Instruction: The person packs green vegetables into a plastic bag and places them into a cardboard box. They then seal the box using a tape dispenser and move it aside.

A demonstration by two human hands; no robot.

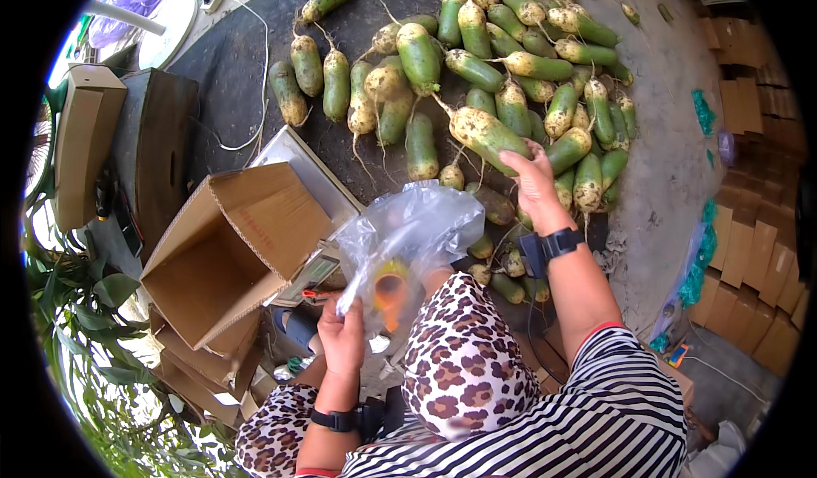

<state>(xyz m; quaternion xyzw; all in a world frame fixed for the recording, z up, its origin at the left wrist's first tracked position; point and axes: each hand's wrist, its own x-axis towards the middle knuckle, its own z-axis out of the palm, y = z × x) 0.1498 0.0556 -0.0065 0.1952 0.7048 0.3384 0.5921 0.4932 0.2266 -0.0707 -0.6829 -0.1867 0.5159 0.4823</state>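
My right hand (535,175) grips the leafless end of a large green radish (488,134), its pale, soil-specked root end pointing up and left. Beneath and around it lies a heap of green radishes (536,66) with thin roots. My left hand (341,331) pinches the edge of a clear plastic bag (427,222), which spreads over my lap side. Through the film an orange and yellow object (390,289) shows; what it is I cannot tell. An open cardboard box (236,254) tilts left of the bag, on a scale (319,175) with a display.
Flattened cardboard (198,376) lies below the box. Two more boxes stand at the left, near a fan base (169,31) and a white cable (265,82). Stacked brown cartons (759,254) line the right side. Green plants (83,325) are at the lower left.
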